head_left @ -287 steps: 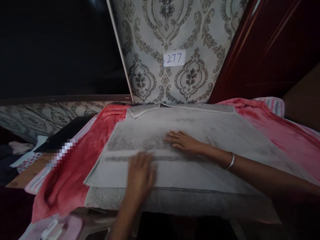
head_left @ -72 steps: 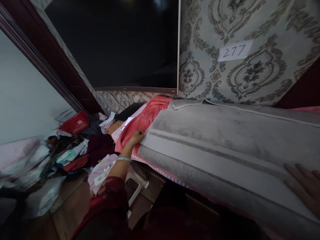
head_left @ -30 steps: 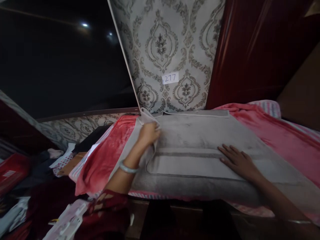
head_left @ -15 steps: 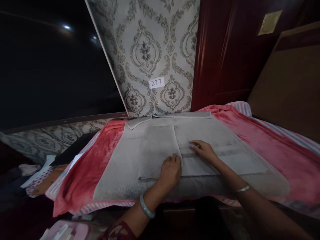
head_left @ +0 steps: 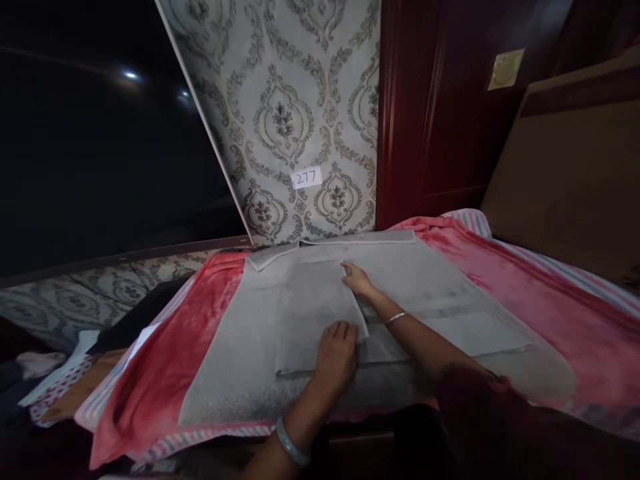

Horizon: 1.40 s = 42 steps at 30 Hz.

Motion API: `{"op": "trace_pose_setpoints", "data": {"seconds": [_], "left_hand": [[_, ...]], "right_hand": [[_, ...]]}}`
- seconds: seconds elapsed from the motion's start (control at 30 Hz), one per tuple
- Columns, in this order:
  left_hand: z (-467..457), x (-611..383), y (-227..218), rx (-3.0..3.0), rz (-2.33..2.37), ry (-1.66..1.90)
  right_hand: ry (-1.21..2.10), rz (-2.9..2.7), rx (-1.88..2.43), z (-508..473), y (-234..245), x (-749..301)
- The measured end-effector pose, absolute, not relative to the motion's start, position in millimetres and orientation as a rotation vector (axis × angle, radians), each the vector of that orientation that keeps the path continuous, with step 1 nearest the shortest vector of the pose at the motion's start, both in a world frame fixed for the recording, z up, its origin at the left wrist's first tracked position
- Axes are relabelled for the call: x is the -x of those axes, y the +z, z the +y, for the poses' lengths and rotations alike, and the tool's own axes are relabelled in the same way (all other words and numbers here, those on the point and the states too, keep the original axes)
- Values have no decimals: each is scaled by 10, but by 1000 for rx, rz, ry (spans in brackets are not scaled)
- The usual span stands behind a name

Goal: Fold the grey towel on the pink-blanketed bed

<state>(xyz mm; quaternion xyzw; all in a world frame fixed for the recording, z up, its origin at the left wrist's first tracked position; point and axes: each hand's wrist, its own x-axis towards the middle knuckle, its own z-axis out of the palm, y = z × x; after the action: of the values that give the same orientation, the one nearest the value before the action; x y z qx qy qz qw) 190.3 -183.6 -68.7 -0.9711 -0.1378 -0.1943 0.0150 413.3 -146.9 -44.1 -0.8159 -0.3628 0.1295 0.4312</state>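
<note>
The left hand [head_left: 336, 347] comes up from the lower edge, palm down on the grey towel [head_left: 313, 300], its fingers close together and bent over the cloth near the folded edge; whether they grip it I cannot tell. A smooth, pale, thick bangle [head_left: 291, 442] rings that wrist. The right hand [head_left: 356, 278] reaches in from the lower right, forearm slanting across the cloth, thumb and forefinger narrowly spaced at the far corner of the fold; a pinch cannot be made out. A thin, silvery bracelet [head_left: 397, 318] circles its wrist, and a dark red sleeve [head_left: 480, 407] covers the arm behind.

At far left is a glossy black screen [head_left: 90, 133] with a pale rim, and below it a white cloth with red dots [head_left: 55, 390]. The plush coral-pink blanket [head_left: 150, 360], striped along its border, shows on both sides of the larger grey cloth [head_left: 225, 373]. The towel lies on this cloth, its left part doubled over to the right, soft and napped. Behind stands wallpaper [head_left: 283, 120] with leafy medallions, bearing a white label [head_left: 307, 177] handwritten "277" in blue. Rightward come a shiny dark red panel [head_left: 430, 100], a square gold plate [head_left: 506, 69] and a flat brown board [head_left: 570, 173].
</note>
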Motion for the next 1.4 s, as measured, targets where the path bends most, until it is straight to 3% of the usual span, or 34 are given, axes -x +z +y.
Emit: {"op": "trace_pose_setpoints", "data": {"seconds": [0.13, 0.37, 0.67, 1.13, 1.4], "left_hand": [[-1931, -2043, -762, 2994, -344, -627], [-2048, -2129, -1043, 2966, -283, -642], [-2031, -2151, -897, 3009, -254, -684], [-2078, -2167, -1179, 2959, -201, -758], [-2091, -2180, -1036, 3076, -81, -576]], "right_hand": [[180, -957, 2039, -1608, -526, -4241], [224, -1000, 2125, -1791, -705, -4405], [91, -993, 2150, -1580, -591, -4460], [59, -1001, 2360, -1687, -761, -4464], [34, -1014, 2423, -1718, -687, -4374]]}}
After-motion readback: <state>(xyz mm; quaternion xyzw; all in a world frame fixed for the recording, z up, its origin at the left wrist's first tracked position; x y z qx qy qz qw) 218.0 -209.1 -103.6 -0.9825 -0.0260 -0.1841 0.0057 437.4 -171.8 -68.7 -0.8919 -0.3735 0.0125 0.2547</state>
